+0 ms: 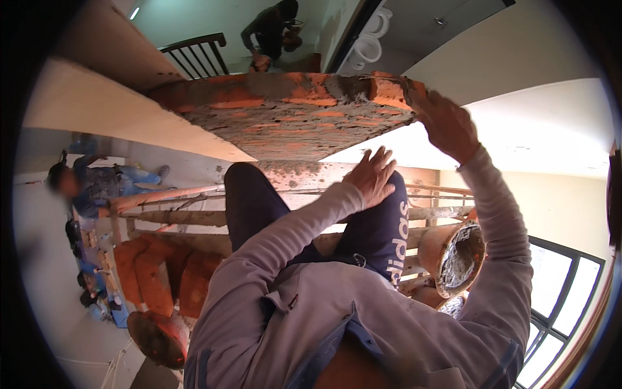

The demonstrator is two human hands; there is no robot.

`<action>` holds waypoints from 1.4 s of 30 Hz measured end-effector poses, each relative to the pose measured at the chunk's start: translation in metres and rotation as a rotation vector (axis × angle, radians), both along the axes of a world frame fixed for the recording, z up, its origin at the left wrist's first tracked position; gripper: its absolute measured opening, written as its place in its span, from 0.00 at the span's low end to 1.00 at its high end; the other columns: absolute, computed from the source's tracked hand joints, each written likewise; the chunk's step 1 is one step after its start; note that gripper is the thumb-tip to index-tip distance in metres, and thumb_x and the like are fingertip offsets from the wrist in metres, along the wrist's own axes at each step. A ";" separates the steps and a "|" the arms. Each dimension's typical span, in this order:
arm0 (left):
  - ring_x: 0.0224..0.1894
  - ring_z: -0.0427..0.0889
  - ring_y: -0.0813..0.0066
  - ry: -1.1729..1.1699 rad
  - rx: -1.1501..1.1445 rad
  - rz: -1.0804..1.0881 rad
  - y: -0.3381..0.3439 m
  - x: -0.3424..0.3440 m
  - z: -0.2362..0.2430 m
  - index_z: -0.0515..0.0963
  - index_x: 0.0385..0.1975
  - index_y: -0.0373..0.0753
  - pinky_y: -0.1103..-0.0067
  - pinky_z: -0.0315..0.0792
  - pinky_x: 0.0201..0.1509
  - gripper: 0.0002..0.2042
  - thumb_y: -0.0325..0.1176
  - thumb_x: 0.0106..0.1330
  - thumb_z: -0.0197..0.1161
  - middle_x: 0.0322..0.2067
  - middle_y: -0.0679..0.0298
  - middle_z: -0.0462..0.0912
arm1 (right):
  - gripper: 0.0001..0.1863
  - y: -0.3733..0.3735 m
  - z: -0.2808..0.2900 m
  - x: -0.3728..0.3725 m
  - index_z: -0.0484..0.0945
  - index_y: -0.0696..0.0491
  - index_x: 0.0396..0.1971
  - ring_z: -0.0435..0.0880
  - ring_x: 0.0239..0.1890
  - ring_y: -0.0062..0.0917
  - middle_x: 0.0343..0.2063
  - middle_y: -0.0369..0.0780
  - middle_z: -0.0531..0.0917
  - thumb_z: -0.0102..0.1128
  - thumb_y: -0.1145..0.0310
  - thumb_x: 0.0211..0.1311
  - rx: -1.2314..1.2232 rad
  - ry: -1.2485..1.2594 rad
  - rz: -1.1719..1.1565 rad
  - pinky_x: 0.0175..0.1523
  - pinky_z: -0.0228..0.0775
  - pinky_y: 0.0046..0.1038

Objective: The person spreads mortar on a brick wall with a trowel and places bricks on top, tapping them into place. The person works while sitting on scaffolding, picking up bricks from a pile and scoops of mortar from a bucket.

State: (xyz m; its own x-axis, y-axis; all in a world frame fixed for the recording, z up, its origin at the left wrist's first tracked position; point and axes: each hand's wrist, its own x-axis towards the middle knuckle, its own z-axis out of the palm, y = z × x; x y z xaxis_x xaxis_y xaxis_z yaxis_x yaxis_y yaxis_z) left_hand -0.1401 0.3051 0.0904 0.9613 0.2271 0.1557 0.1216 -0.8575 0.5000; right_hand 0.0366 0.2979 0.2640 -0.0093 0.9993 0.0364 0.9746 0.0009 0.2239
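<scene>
A brick wall with rough grey mortar between orange bricks rises in front of me. My right hand is at the right end of its top course, fingers curled against the end brick. Part of those fingertips is hidden at the brick's edge. Wet-looking mortar lies beside this brick. My left hand is empty, its fingers spread above my right knee, apart from the wall.
Loose red bricks are stacked on the scaffold planks at my left, near a round bucket. Mortar-filled buckets stand at my right. One person is beyond the wall; another is far left. A window is at right.
</scene>
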 end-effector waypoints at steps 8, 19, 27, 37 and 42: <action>0.33 0.77 0.54 -0.174 -0.472 0.199 -0.053 -0.081 -0.051 0.78 0.26 0.38 0.64 0.72 0.39 0.03 0.30 0.57 0.62 0.27 0.54 0.78 | 0.18 -0.116 -0.033 0.038 0.73 0.49 0.52 0.83 0.31 0.39 0.37 0.45 0.80 0.59 0.66 0.61 0.346 0.095 -0.052 0.32 0.77 0.36; 0.47 0.81 0.65 0.101 -0.496 0.450 0.027 -0.092 -0.131 0.79 0.47 0.35 0.73 0.74 0.49 0.17 0.41 0.66 0.60 0.44 0.51 0.82 | 0.10 -0.431 0.135 -0.022 0.76 0.55 0.41 0.80 0.39 0.34 0.41 0.42 0.76 0.50 0.69 0.64 -0.722 0.042 -0.944 0.47 0.73 0.37; 0.57 0.73 0.46 0.552 -0.246 0.379 0.029 -0.094 -0.156 0.77 0.49 0.30 0.64 0.67 0.61 0.31 0.57 0.69 0.46 0.53 0.44 0.76 | 0.14 -0.461 0.046 0.001 0.70 0.56 0.38 0.80 0.29 0.40 0.24 0.45 0.78 0.46 0.60 0.70 -0.947 0.344 -0.860 0.40 0.72 0.41; 0.50 0.77 0.45 0.579 -0.334 0.509 0.015 -0.095 -0.138 0.80 0.43 0.32 0.62 0.70 0.54 0.31 0.55 0.71 0.39 0.45 0.43 0.80 | 0.18 -0.432 0.005 -0.043 0.69 0.51 0.35 0.68 0.16 0.16 0.18 0.32 0.68 0.43 0.51 0.72 -0.126 1.287 -1.494 0.17 0.62 0.21; 0.54 0.75 0.44 0.616 -0.300 0.512 0.011 -0.095 -0.140 0.78 0.49 0.34 0.60 0.68 0.57 0.36 0.60 0.71 0.31 0.49 0.45 0.78 | 0.17 -0.462 -0.014 -0.066 0.68 0.49 0.28 0.66 0.12 0.12 0.14 0.29 0.66 0.49 0.52 0.70 0.059 1.462 -1.376 0.13 0.58 0.18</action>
State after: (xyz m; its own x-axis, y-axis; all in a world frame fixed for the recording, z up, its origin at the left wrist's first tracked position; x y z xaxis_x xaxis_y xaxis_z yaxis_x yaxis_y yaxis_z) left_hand -0.2349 0.3157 -0.0495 0.6225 0.6042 -0.4975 0.7824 -0.4648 0.4145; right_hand -0.0291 -0.1636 0.2496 0.6777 0.3086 -0.6675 -0.2701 -0.7398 -0.6163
